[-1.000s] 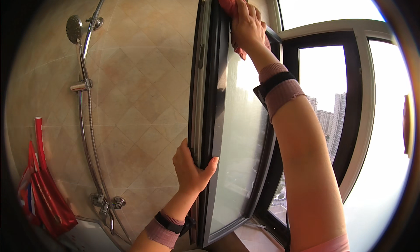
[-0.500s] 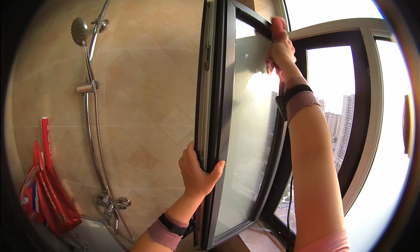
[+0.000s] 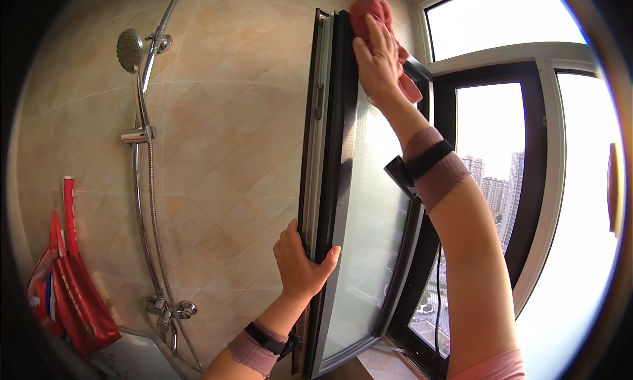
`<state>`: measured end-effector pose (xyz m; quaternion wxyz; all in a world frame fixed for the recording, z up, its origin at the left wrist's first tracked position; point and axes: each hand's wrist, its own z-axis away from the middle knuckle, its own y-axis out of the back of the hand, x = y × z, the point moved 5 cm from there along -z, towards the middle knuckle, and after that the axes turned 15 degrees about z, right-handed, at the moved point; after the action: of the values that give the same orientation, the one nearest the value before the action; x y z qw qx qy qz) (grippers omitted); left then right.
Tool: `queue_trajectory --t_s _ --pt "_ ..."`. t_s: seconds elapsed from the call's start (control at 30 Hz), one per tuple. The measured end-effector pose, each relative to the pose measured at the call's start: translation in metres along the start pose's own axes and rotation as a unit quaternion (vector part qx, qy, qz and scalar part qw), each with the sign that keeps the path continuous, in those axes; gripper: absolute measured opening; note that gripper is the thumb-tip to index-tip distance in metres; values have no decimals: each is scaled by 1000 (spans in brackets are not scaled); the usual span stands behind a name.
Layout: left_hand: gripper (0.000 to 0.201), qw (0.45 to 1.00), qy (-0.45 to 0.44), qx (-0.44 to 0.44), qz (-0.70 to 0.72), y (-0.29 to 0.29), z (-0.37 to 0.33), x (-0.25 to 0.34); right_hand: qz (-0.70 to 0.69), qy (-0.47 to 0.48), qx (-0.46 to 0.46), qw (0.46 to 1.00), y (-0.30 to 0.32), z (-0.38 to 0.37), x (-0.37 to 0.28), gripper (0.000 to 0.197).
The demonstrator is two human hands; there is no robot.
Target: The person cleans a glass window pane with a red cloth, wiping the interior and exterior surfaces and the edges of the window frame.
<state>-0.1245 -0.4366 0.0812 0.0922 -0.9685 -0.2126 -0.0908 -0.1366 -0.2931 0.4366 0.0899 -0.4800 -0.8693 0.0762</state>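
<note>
In the head view, my right hand (image 3: 377,60) is raised high and presses a pink cloth (image 3: 386,30) flat against the top corner of the open window sash (image 3: 359,202). Its grip is clenched on the cloth, which is bunched under the palm and hangs out a little on the outer side. My left hand (image 3: 300,261) is lower; its grip is closed around the dark edge of the sash frame, thumb on the glass side, fingers behind the frame.

The sash stands swung inward, between the tiled wall (image 3: 224,136) and the fixed window frame (image 3: 534,182). The frosted glass pane (image 3: 369,235) fills it below the cloth.

To do this wiping well, I judge that the left hand should hold the frame firm, so the sash does not swing when the right hand pushes. I would keep the cloth flat, work the corner along the frame, and press evenly. The risk, I think, is pinching fingers at the frame edge.

The shower head (image 3: 129,49) and its rail are on the wall, well apart from both hands.
</note>
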Motion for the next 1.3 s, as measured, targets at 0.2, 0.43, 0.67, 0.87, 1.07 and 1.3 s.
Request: queue_trajectory --t_s 0.2,0.43,0.67,0.87,1.07,1.3 --pt "84 999 13 -28 14 -3 1 0 -8 157 72 985 4 -9 31 63" --pt "89 999 12 -19 27 -3 2 -4 55 74 39 995 3 -15 76 56" --pt "89 999 22 -13 22 -3 1 -4 159 -110 -51 980 0 -20 148 55" --pt "86 1000 -1 -9 26 1 1 0 194 -286 -185 920 13 -19 209 65" --pt "85 999 6 -7 37 -8 3 -3 3 -243 -116 963 7 -38 240 66" --pt "85 1000 -20 3 -24 1 2 2 -51 -104 -118 986 16 -20 111 64"
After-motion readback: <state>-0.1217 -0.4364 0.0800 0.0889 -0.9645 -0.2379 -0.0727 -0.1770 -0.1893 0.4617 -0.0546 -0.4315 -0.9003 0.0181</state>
